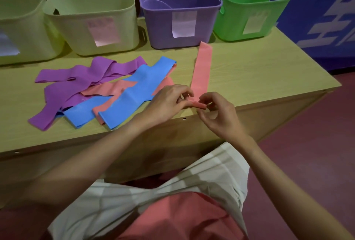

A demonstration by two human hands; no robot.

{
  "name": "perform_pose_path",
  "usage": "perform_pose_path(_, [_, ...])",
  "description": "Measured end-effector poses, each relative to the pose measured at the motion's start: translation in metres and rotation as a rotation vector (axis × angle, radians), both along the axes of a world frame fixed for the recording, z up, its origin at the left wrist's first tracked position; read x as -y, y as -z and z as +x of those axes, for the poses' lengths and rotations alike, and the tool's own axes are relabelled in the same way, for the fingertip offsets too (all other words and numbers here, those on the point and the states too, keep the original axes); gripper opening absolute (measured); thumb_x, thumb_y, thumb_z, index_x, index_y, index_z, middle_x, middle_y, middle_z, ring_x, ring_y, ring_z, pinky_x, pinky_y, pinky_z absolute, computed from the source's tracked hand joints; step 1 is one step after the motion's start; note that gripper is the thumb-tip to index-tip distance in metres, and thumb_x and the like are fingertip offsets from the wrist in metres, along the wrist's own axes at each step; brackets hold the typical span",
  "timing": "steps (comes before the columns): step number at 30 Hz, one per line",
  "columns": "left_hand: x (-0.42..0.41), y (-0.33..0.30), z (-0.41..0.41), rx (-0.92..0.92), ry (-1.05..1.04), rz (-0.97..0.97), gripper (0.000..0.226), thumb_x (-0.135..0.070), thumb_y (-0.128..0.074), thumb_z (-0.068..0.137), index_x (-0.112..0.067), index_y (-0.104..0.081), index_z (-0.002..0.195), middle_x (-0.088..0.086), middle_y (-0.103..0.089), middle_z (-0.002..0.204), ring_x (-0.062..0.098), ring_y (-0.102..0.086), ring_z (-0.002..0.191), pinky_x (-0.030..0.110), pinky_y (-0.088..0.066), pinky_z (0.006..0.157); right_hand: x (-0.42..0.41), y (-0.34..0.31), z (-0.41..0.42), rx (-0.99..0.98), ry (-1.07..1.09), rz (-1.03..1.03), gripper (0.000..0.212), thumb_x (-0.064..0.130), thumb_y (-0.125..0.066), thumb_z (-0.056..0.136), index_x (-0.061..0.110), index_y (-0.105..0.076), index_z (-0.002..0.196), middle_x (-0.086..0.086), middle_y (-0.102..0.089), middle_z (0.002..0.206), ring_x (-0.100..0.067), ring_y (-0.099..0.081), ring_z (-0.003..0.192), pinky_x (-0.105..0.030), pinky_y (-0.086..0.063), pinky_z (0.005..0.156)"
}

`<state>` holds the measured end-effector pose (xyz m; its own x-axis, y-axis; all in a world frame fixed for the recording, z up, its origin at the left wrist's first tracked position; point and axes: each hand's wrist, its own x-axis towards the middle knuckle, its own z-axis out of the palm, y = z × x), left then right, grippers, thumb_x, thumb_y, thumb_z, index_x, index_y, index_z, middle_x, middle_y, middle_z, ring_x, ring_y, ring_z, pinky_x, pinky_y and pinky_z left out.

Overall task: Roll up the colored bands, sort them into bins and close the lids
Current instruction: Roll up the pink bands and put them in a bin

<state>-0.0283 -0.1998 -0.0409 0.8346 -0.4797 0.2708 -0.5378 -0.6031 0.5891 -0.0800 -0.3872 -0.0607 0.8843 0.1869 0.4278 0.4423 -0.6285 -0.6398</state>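
From the head camera, nearest to me are the lap in a pleated white skirt [172,182] and the hem of a coral top [182,218], with both bare forearms reaching up to the front edge of the wooden counter [259,70].

My left hand [169,103] and right hand [219,113] meet at that edge, fingers curled, each pinching one end of the small rolled start of a pink band [201,70]. The rest of that band lies flat on the counter, running straight away from the hands until its far end is just beside the purple bin [178,34].

To the left of the hands lies a loose pile of unrolled bands: purple bands [76,84] at the far left, blue bands [134,93] crossing over them, and more pink bands [109,90] showing between the layers.

Along the back of the counter stand four open bins: two pale yellow-green bins [92,28], the purple one, and a green bin [251,22] at the right. Each carries a paper label on its front. Lids lean upright behind the purple and green bins.
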Motion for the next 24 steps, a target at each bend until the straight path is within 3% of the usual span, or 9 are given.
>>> perform_pose_path(5, [-0.003, 0.002, -0.004, -0.033, 0.008, -0.022, 0.016, -0.019, -0.070, 0.086, -0.017, -0.064, 0.101, -0.013, -0.059, 0.083, 0.001, -0.057, 0.068, 0.009, -0.040, 0.062, 0.001, 0.006, 0.002, 0.124, 0.057, 0.008, 0.015, 0.007, -0.073, 0.083, 0.004, -0.065, 0.095, -0.005, -0.061, 0.092, -0.010, -0.057, 0.075, -0.027, -0.050, 0.063])
perform_pose_path(12, [-0.004, 0.005, -0.008, 0.018, 0.024, 0.022, 0.015, -0.020, -0.075, 0.081, -0.017, -0.068, 0.095, -0.007, -0.062, 0.086, 0.008, -0.057, 0.071, 0.024, -0.049, 0.065, 0.000, 0.012, 0.002, 0.172, 0.092, -0.034, 0.011, 0.006, -0.074, 0.083, 0.002, -0.071, 0.093, -0.007, -0.062, 0.090, -0.005, -0.053, 0.072, -0.010, -0.044, 0.065])
perform_pose_path(18, [-0.005, 0.007, -0.008, 0.072, 0.038, 0.016, 0.012, -0.024, -0.073, 0.084, -0.017, -0.071, 0.094, -0.010, -0.057, 0.092, 0.007, -0.057, 0.077, 0.031, -0.052, 0.068, 0.002, 0.015, 0.001, 0.217, 0.099, -0.115, 0.010, 0.008, -0.073, 0.084, 0.003, -0.072, 0.092, -0.007, -0.061, 0.086, -0.018, -0.056, 0.075, -0.032, -0.049, 0.061])
perform_pose_path(24, [-0.008, 0.011, -0.010, 0.152, 0.061, 0.059, 0.015, -0.026, -0.070, 0.086, -0.014, -0.074, 0.095, -0.004, -0.059, 0.092, 0.008, -0.053, 0.087, 0.031, -0.050, 0.073, 0.002, 0.015, 0.000, 0.234, 0.101, -0.142, 0.007, 0.010, -0.072, 0.083, 0.005, -0.073, 0.089, -0.007, -0.059, 0.082, -0.021, -0.053, 0.074, -0.032, -0.045, 0.058])
